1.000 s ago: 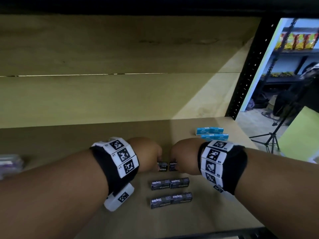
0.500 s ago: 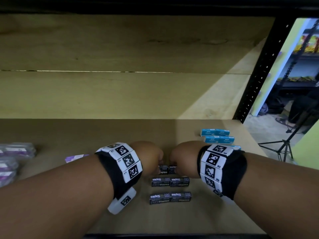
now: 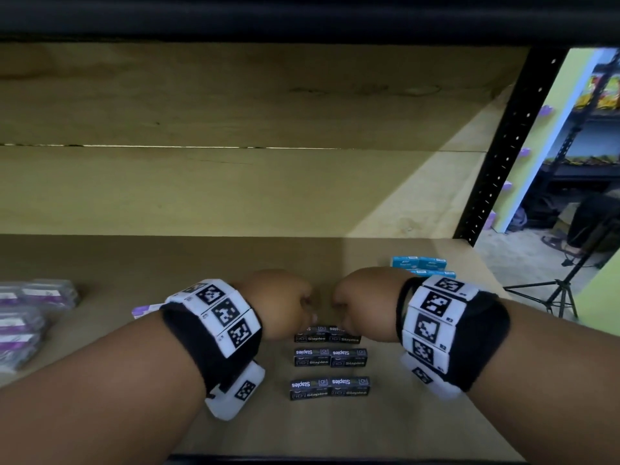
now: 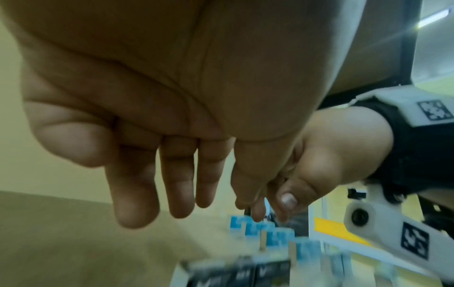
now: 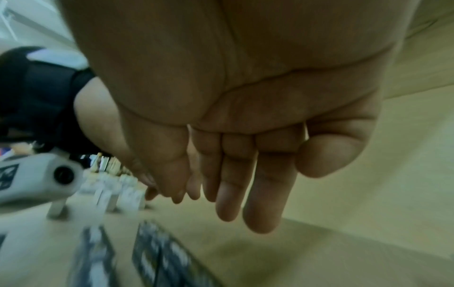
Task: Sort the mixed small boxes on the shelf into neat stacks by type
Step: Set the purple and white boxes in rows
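Three pairs of black "Staples" boxes lie in a column on the shelf board: a back pair, a middle pair and a front pair. My left hand and right hand hover side by side just over the back pair. The fingers of my left hand hang straight down and hold nothing. Those of my right hand do the same. Blue staple boxes sit behind my right hand and show blurred in the left wrist view.
Clear packs with purple labels lie at the far left of the shelf. A purple box peeks out behind my left wristband. A black perforated upright bounds the shelf on the right, and beyond it stands a tripod.
A second ago both hands pinched the back pair of black boxes. They set it down in line with the other pairs, and now the fingers are off it and slightly raised.
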